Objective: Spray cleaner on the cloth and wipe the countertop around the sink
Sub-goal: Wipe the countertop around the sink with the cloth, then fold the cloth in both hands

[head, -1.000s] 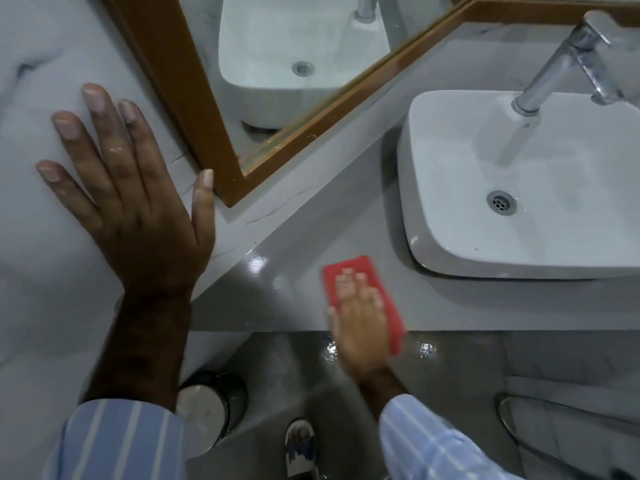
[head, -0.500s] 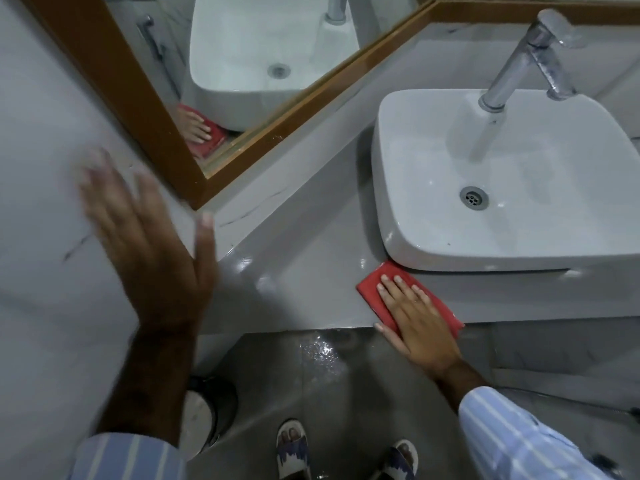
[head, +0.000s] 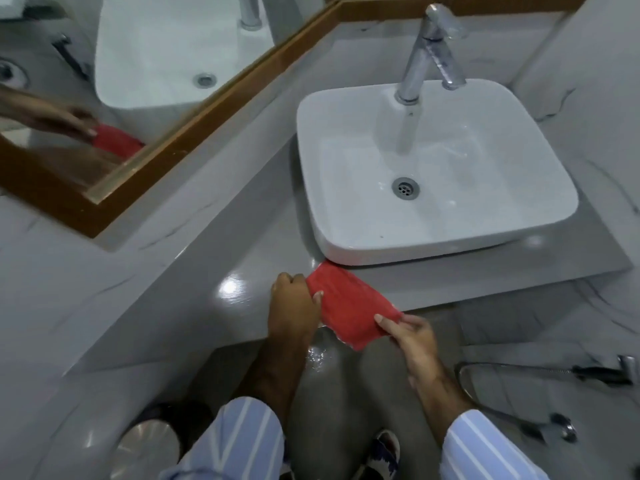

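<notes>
A red cloth (head: pixel 349 308) is stretched between both hands at the front edge of the grey countertop (head: pixel 214 258), its far corner touching the front-left corner of the white basin (head: pixel 433 168). The left hand (head: pixel 294 304) is closed around the cloth's left end, over the countertop. The right hand (head: pixel 410 332) pinches the cloth's near-right corner between thumb and fingers, just past the countertop's front edge. A chrome tap (head: pixel 427 53) stands behind the basin.

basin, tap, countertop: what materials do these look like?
Basin: likely glazed ceramic, smooth glossy white. Tap: metal, probably chrome-plated, mirror-bright reflections. Countertop: polished grey stone or tile, judging by the sharp light glare; which one is unclear.
</notes>
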Action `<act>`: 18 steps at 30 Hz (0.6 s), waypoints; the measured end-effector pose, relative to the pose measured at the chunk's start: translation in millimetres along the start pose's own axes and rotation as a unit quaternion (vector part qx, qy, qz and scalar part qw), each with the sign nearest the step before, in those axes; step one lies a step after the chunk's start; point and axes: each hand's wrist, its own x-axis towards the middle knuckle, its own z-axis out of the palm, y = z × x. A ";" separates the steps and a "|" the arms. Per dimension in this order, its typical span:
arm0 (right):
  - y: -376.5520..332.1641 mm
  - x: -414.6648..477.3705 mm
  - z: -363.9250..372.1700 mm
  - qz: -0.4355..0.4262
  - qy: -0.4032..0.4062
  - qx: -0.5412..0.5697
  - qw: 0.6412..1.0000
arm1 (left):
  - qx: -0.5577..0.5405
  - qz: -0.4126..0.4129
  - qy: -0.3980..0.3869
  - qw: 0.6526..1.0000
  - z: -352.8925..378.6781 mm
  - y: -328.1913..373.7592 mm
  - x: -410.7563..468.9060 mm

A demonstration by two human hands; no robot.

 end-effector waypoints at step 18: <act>-51.9 -33.4 -200.8 -0.034 -0.011 -0.043 0.998 | -0.336 -0.129 -0.211 0.909 39.4 143.7 -59.3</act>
